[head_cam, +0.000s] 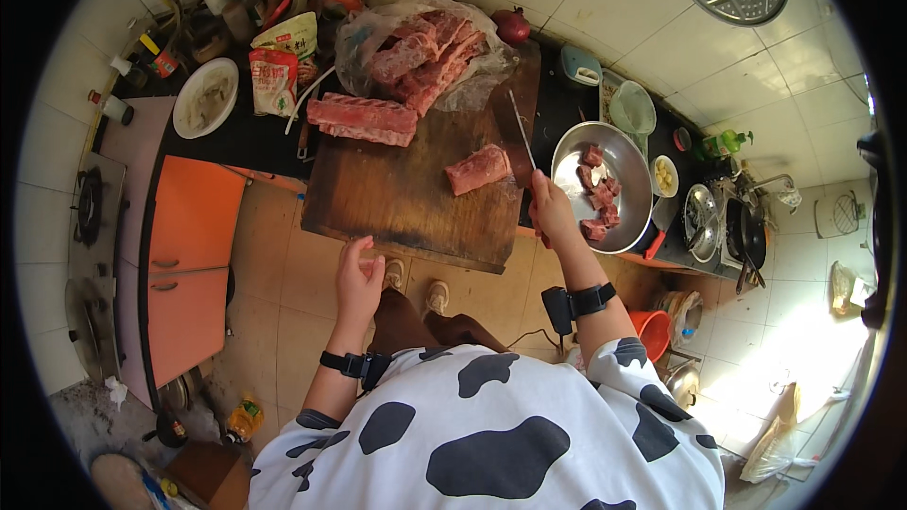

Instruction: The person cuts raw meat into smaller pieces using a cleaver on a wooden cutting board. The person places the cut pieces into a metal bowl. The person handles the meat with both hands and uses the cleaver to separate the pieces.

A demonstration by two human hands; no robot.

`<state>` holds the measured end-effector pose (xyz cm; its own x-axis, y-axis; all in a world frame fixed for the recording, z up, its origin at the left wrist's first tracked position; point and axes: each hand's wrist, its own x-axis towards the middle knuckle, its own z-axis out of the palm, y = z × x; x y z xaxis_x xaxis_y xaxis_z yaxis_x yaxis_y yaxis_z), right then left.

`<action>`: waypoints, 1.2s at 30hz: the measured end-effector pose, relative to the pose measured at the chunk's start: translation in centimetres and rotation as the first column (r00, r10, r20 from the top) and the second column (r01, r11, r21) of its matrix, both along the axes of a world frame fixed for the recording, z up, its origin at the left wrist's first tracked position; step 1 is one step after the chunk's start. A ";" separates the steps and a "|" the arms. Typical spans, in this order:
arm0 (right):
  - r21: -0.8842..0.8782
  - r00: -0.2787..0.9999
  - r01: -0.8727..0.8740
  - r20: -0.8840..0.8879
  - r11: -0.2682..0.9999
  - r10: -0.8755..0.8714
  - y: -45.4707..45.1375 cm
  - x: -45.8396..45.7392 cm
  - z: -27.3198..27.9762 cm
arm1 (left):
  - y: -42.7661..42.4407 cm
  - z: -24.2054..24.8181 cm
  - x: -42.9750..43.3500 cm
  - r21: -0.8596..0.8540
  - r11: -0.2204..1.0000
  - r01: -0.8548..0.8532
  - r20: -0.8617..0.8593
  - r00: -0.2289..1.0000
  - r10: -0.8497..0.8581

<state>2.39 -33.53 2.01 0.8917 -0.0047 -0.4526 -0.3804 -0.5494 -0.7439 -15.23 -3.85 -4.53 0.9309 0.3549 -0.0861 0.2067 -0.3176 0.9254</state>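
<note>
My right hand is closed around the handle of a kitchen knife, held over the right side of the wooden cutting board. The blade points away from me and shows mostly as a thin edge. Just left of it, a short chunk of raw meat lies on the board. My left hand holds nothing, its fingers loosely curled and apart near the board's front edge. A longer rack of raw ribs rests at the board's back left. Behind it, more raw ribs sit in an opened clear plastic bag.
Cut meat pieces lie in a steel bowl right of the board. Beyond it are a small bowl of garlic, a red-handled knife and a colander. A white bowl, seasoning bags and a red onion stand around the back.
</note>
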 end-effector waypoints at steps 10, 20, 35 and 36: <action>0.598 0.730 -0.209 0.622 0.774 -0.283 1.2 0.0 14.3 | -1.3 -1.0 -0.9 -0.036 0.999 0.009 -0.022 1.000 -0.009; -0.089 0.999 -0.015 0.042 0.996 0.018 -0.5 -1.2 -8.8 | 0.6 -2.2 -3.0 0.019 0.997 -0.069 -0.065 0.995 0.070; 0.691 0.545 -0.323 0.695 0.647 -0.469 2.4 -2.7 21.1 | -0.1 -2.4 -3.4 -0.081 0.994 -0.078 -0.094 0.993 0.071; 0.619 0.488 -0.349 0.761 0.704 -0.427 2.5 -2.7 20.7 | -0.2 -2.3 -3.5 -0.090 0.992 -0.089 -0.106 0.991 0.079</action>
